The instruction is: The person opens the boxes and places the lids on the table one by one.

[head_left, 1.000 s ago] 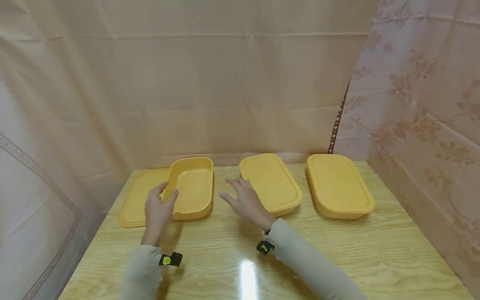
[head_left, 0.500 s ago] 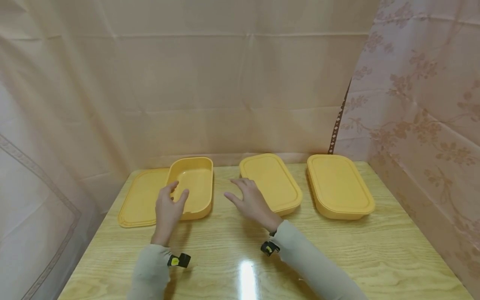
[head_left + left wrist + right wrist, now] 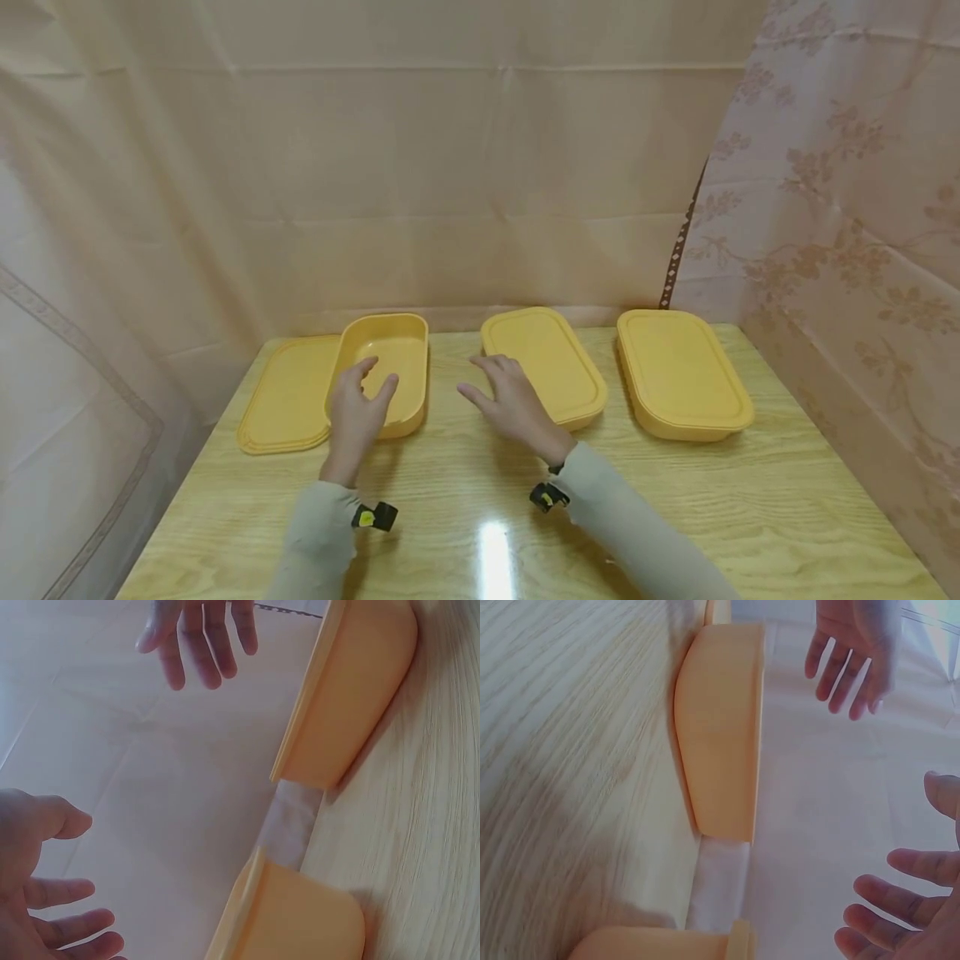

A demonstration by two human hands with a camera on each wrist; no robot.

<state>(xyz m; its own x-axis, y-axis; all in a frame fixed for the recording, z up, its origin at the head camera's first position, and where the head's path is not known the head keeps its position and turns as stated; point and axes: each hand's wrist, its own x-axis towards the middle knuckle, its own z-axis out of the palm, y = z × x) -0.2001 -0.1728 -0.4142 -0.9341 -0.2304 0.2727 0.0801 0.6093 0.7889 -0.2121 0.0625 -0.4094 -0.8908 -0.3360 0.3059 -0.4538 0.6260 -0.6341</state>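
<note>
A yellow plastic food container (image 3: 405, 362) without its lid stands on the table, and its inside holds nothing that I can see. My left hand (image 3: 356, 421) hovers over its near left side, fingers spread and bent, with nothing in them. The loose yellow lid (image 3: 288, 400) lies flat to the left, right beside the container. Near the left edge of a lidded yellow container (image 3: 551, 362) hangs my right hand (image 3: 513, 408), fingers spread and holding nothing. Both wrist views show air between the left hand (image 3: 45, 892), the right hand (image 3: 911, 900) and the containers.
A second lidded yellow container (image 3: 686, 375) stands on the right of the wooden table (image 3: 450, 517). Behind the table hangs a beige curtain (image 3: 420, 183), and a floral one (image 3: 855, 250) closes off the right side. Each wrist wears a small black camera.
My left hand has moved rightwards, from the container's left rim to over its near left part. The right hand has drifted slightly right. The containers and lid have stayed in place.
</note>
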